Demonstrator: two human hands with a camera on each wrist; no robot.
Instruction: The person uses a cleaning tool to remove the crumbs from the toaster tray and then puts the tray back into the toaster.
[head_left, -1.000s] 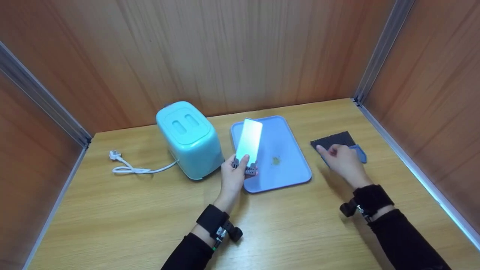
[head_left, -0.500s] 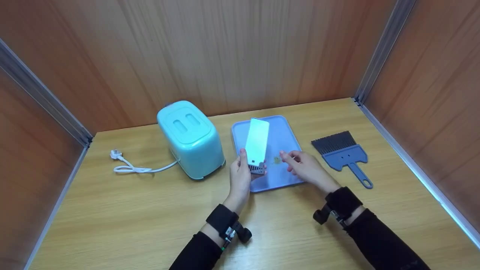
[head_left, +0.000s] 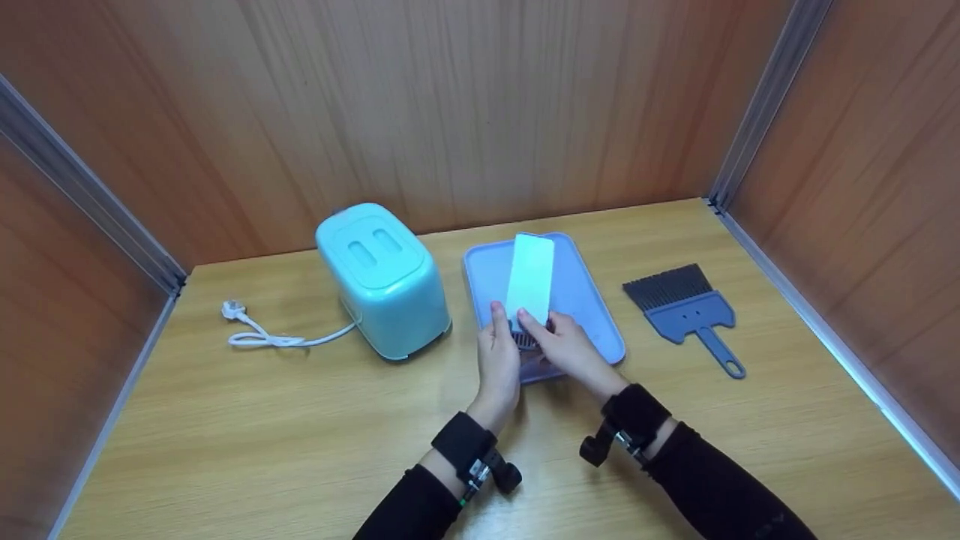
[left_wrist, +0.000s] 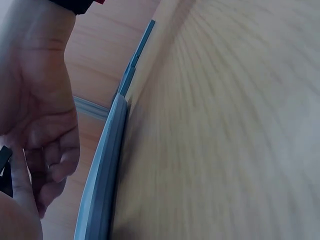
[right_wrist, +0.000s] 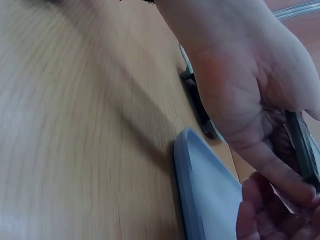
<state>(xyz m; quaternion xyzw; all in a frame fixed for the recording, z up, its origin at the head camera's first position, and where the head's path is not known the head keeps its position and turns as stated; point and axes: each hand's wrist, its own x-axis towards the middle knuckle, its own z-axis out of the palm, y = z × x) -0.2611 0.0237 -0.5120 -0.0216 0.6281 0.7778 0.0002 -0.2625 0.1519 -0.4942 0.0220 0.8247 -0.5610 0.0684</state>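
Note:
My left hand [head_left: 499, 364] grips a flat, pale turquoise rectangular panel [head_left: 532, 270] by its dark slotted end, thumb up along the left side. In the right wrist view, the curled left fingers [right_wrist: 260, 130] lie under the dark edge [right_wrist: 300, 145] of that piece. From the right, my right hand [head_left: 577, 351] pinches the panel's lower end, thumb on its face; the left wrist view has this right hand [left_wrist: 45, 110] with fingers bent below. Beneath both hands, the blue-violet tray [head_left: 600, 337] lies on the table. The hands cover part of the panel's dark end.
A turquoise toaster [head_left: 382, 277], lid on top, stands left of the tray. Its white cord and plug [head_left: 262, 337] lie further left. On the right lies a blue brush [head_left: 686, 311] with dark bristles. Wooden panels [head_left: 480, 112] wall in the table [head_left: 337, 427].
My right hand has left the brush on the table and come left to the panel. The left hand has shifted slightly right with the panel.

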